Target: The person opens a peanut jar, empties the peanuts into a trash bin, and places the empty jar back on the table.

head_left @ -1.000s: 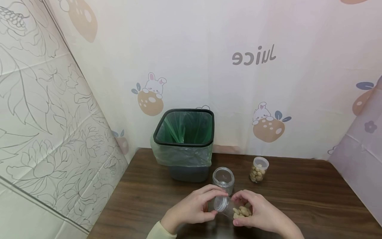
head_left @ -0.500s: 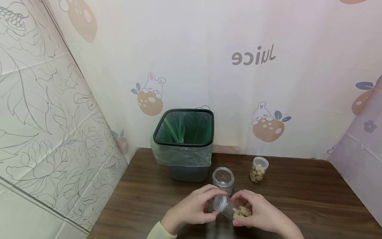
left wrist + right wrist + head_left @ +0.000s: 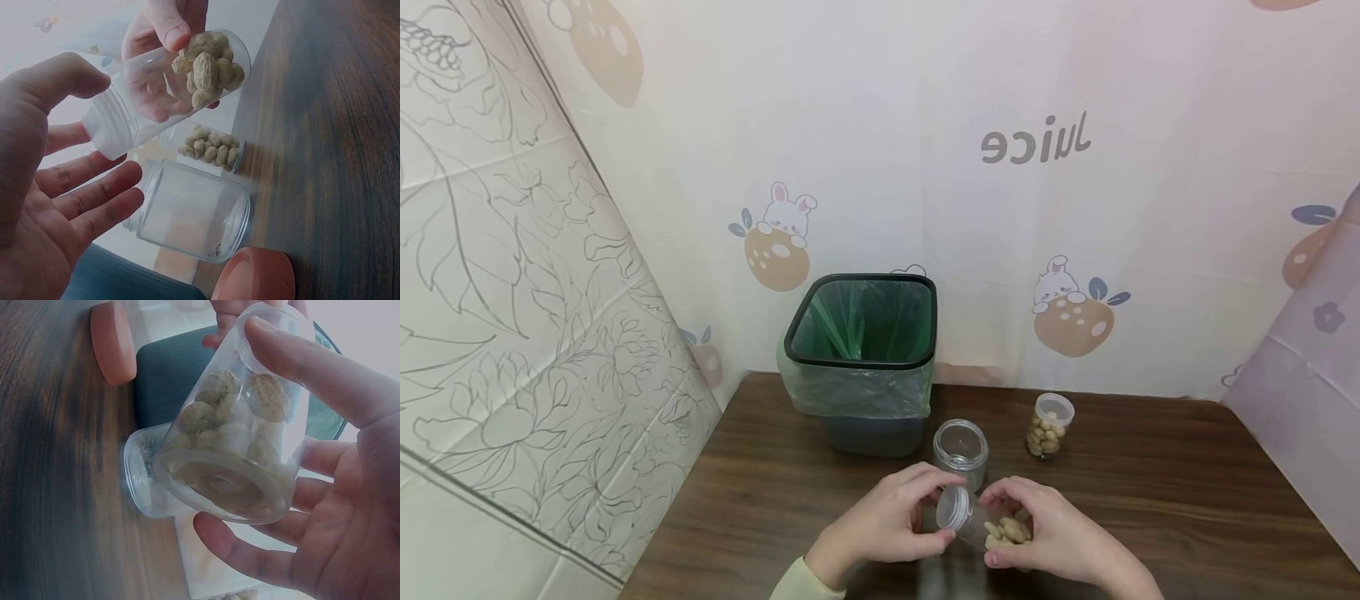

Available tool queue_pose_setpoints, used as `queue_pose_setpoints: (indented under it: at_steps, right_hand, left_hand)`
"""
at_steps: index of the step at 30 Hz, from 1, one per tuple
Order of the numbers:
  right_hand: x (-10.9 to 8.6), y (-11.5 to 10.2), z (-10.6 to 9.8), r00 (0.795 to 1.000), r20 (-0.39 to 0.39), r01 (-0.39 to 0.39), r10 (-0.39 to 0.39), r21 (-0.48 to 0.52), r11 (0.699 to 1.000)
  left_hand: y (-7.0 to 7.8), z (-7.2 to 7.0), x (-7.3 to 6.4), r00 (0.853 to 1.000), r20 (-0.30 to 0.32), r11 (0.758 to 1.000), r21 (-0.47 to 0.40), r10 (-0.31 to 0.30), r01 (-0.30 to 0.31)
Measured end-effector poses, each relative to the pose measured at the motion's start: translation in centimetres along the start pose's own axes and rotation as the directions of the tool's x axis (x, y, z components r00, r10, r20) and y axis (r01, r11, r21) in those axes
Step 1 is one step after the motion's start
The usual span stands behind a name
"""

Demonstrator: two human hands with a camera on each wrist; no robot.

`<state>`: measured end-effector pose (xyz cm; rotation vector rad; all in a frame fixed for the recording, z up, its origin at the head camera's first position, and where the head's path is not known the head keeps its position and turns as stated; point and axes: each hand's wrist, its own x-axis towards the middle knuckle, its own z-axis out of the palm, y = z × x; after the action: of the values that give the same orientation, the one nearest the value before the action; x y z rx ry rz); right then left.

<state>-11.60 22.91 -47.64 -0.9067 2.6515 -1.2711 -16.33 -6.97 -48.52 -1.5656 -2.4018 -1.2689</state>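
My right hand grips a small clear jar lying tilted, with unshelled peanuts gathered toward its base. A translucent white lid sits on the jar's mouth and points left. Around that lid, the thumb and fingers of my left hand pinch from opposite sides. In the right wrist view the jar's round base faces the camera, with the right thumb along its side. Just behind the hands stands a wider clear jar, with no lid and nothing inside it.
Another lidded jar of peanuts stands at the back right. A bin with a green liner is at the back left. An orange-pink round lid lies on the wooden table, mostly behind my left hand in the head view.
The left fingers have shifted slightly round the lid: the index finger moved left, the thumb a little right. The right hand and its jar are almost still.
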Motion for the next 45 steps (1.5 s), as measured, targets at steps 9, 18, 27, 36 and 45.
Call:
queue_pose_setpoints:
  at_steps: [9,18,27,36,45]
  right_hand:
    - [-0.07,-0.01,0.12,1.0,-0.009,0.006,-0.006,-0.012,1.0]
    - [-0.04,0.0,0.07,1.0,-0.003,-0.002,0.002,-0.004,1.0]
    - [0.11,-0.19,-0.08,1.0,0.006,-0.01,0.01,0.005,1.0]
    - [0.0,-0.21,-0.06,1.0,0.001,-0.006,0.006,0.015,1.0]
    - [-0.11,-0.26,-0.02,1.0,0.003,-0.018,0.018,0.013,1.0]
  left_hand:
    - [-0.09,0.1,-0.07,1.0,-0.014,1.0,0.013,-0.006,0.006]
    - [-0.05,0.11,-0.12,0.999,-0.01,0.999,0.026,-0.031,0.032]
    - [-0.09,0.12,-0.03,0.999,-0.034,0.999,0.034,-0.012,0.013]
    - [0.02,0.05,0.0,0.999,-0.024,0.999,0.014,-0.033,0.034]
    - [0.04,0.13,0.14,0.999,-0.047,0.999,0.036,-0.024,0.026]
